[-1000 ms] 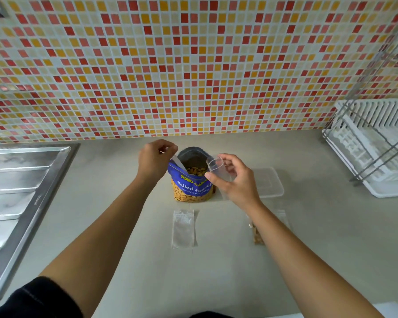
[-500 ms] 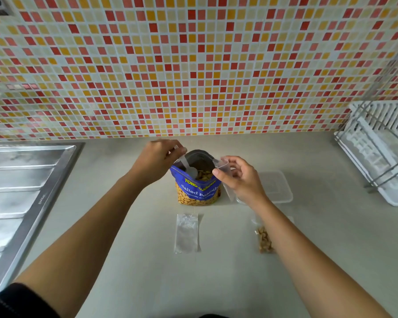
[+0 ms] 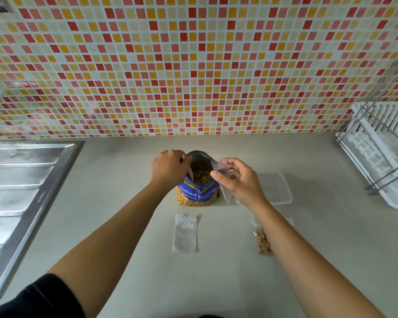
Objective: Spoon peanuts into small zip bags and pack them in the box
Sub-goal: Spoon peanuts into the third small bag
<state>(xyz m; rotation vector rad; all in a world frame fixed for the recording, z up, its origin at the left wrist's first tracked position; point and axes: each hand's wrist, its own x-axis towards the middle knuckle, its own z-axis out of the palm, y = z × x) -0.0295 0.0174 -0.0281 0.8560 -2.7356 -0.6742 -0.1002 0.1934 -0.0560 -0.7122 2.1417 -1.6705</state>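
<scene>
A blue and yellow salted peanuts bag (image 3: 198,193) stands open in the middle of the counter. My left hand (image 3: 169,168) grips a spoon (image 3: 190,172) whose bowl dips into the bag's mouth among the peanuts. My right hand (image 3: 239,180) holds a small clear zip bag (image 3: 224,177) open at the peanut bag's right rim. An empty zip bag (image 3: 185,232) lies flat in front. A zip bag with peanuts (image 3: 263,241) lies to the right, partly hidden by my right forearm. The clear plastic box (image 3: 276,188) sits behind my right hand.
A steel sink drainboard (image 3: 21,191) fills the left side. A white dish rack (image 3: 381,152) with wire bars stands at the far right. A mosaic tiled wall (image 3: 193,65) backs the grey counter (image 3: 124,283).
My left hand has lowered the spoon deeper into the peanut bag. My right hand keeps the small zip bag at the bag's right rim. The camera view has shifted slightly.
</scene>
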